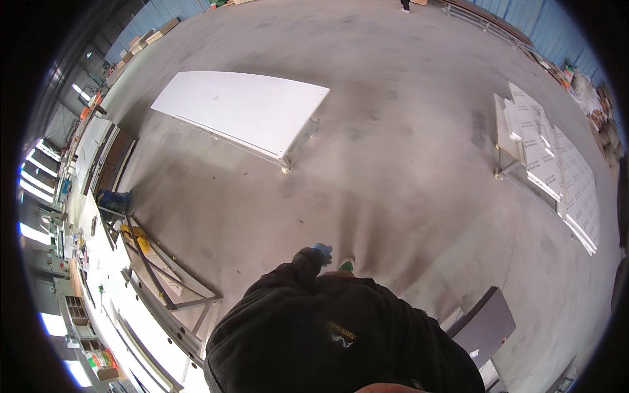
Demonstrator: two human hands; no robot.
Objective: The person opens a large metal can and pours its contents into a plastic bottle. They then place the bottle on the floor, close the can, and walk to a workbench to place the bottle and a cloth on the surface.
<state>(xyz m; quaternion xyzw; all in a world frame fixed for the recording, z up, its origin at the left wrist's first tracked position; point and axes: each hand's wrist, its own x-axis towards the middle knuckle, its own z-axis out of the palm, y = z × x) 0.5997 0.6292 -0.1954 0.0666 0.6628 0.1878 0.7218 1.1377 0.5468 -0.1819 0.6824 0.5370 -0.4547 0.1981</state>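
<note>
My left hand [322, 253], in a blue glove, hangs in front of my dark jacket at the lower middle. Its fingers look slightly apart, and I see nothing in them. Just right of it, the tip of my green and pale shoe [346, 264] shows on the grey floor. My right hand does not show; the dark jacket covers that side. Close to my right side is a dark brown panel [486, 324], tilted in the view, with pale pieces at its edges. Whether I touch it cannot be seen.
Ahead, a large white panel [242, 108] lies on a wheeled cart. Printed white boards [544, 150] rest on another cart at the right. A long white worktable [141, 314] and a metal frame [196, 302] stand at the left. Another person's foot [405, 8] shows far off.
</note>
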